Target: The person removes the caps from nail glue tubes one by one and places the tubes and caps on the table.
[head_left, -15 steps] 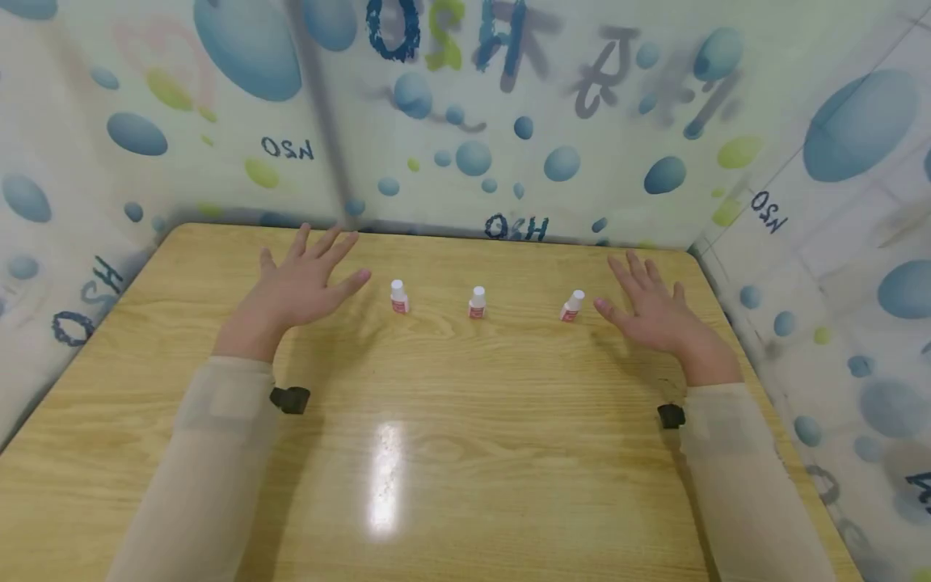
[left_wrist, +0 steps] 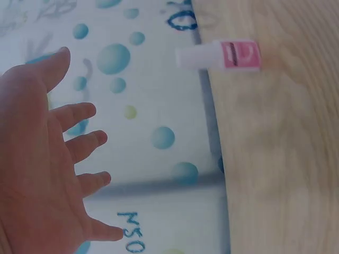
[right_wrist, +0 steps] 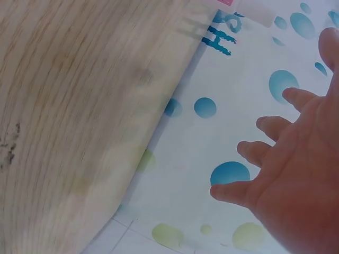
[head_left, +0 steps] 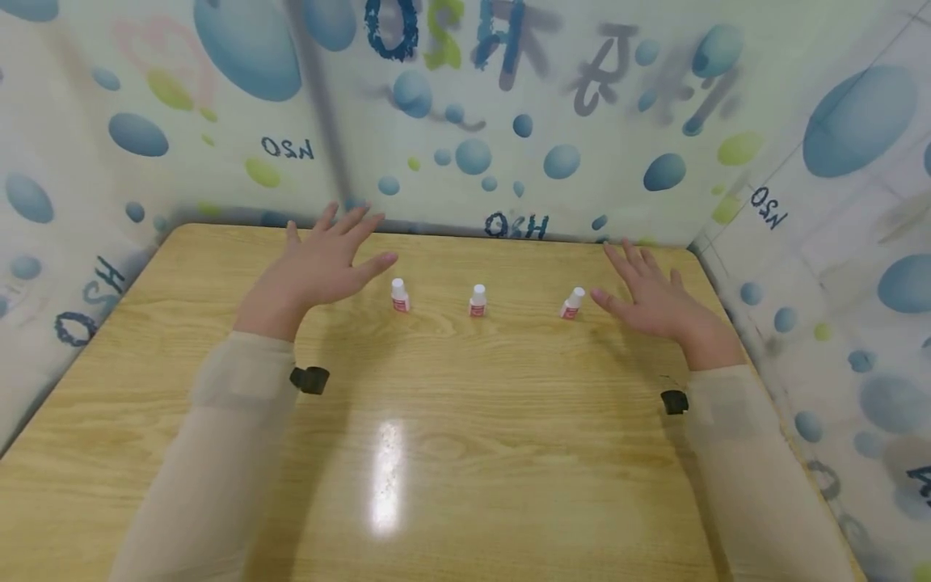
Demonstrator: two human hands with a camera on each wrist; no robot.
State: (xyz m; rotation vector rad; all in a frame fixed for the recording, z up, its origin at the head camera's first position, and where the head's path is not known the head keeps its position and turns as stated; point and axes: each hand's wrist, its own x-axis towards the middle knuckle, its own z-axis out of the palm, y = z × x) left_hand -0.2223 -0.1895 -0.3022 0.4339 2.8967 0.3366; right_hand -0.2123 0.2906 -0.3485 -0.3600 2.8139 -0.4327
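Three small white bottles with red labels stand in a row on the wooden table (head_left: pixel 465 388). My left hand (head_left: pixel 316 271), fingers spread, hovers beside the left bottle (head_left: pixel 400 297), its thumb close to the cap. That bottle's pink-red label shows sharply in the left wrist view. The middle bottle (head_left: pixel 477 301) stands apart from both hands. To the right, my right hand (head_left: pixel 650 297) is held with fingers spread, thumb tip close to the right bottle (head_left: pixel 572 304), which looks tilted. Part of a bottle (right_wrist: pixel 257 11) shows at the top of the right wrist view. Neither hand holds anything.
A patterned wall covering (head_left: pixel 473 194) with blue and green spots rises right behind the table's far edge. It continues along the left and right sides. Small dark devices sit at the left wrist (head_left: pixel 311 380) and the right wrist (head_left: pixel 675 402).
My left hand has moved to the right and a little farther forward, nearer the left bottle. The right hand has shifted slightly forward. All three bottles stay where they were.
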